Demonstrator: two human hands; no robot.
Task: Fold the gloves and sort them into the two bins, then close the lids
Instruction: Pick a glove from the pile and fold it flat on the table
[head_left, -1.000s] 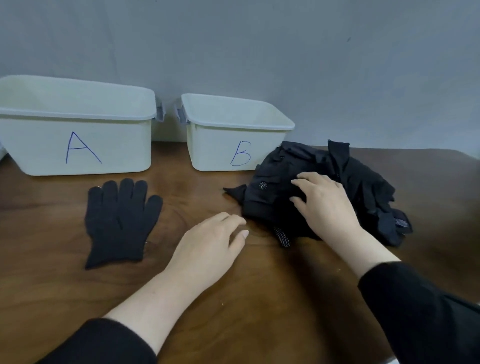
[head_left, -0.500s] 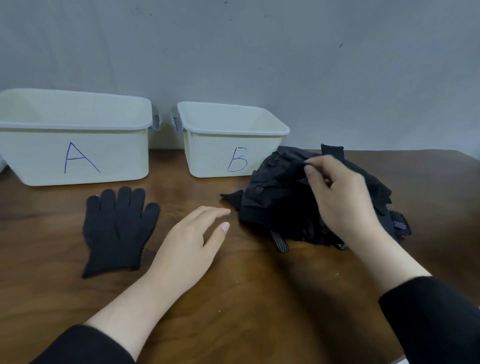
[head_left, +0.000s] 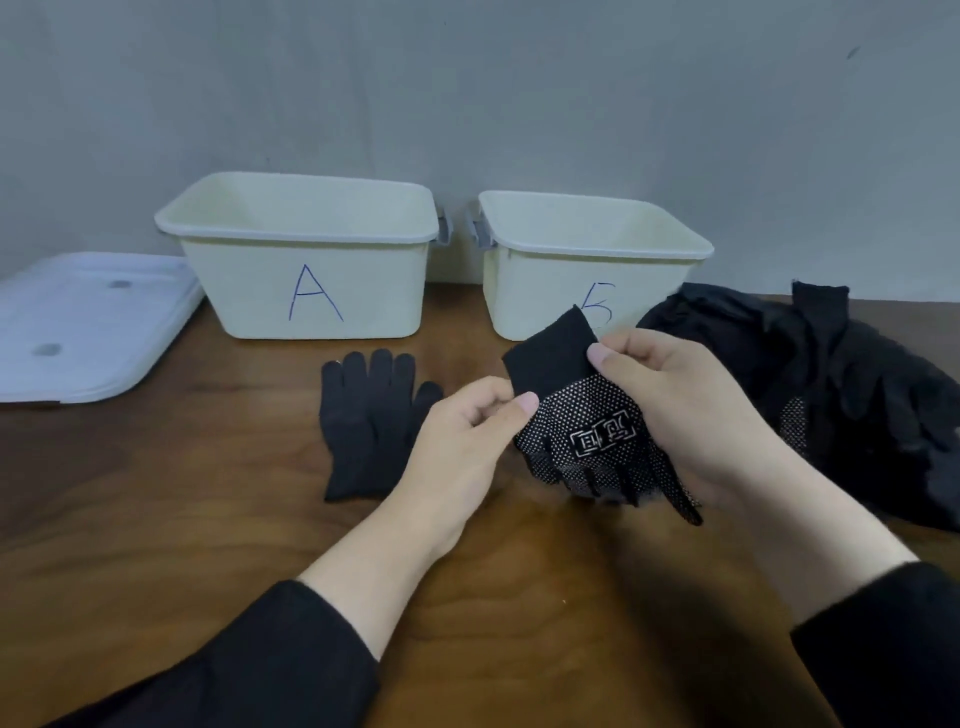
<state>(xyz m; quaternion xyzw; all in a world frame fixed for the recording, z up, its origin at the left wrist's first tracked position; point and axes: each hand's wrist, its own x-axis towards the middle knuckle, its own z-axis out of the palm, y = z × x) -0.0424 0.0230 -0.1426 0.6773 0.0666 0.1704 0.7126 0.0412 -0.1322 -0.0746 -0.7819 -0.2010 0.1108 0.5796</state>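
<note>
We pinch the dotted glove (head_left: 597, 431) with both hands, left hand (head_left: 467, 441) and right hand (head_left: 680, 410), its cuff pointing toward bin B (head_left: 592, 228).

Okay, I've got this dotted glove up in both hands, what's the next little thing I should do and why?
Probably fold it in half, cuff down over the fingers. Both hands, left and right, already pinch the dotted glove at its cuff, it hangs unfolded above the table, and bins A and B stand open and look empty, so folding likely comes before sorting.
</note>
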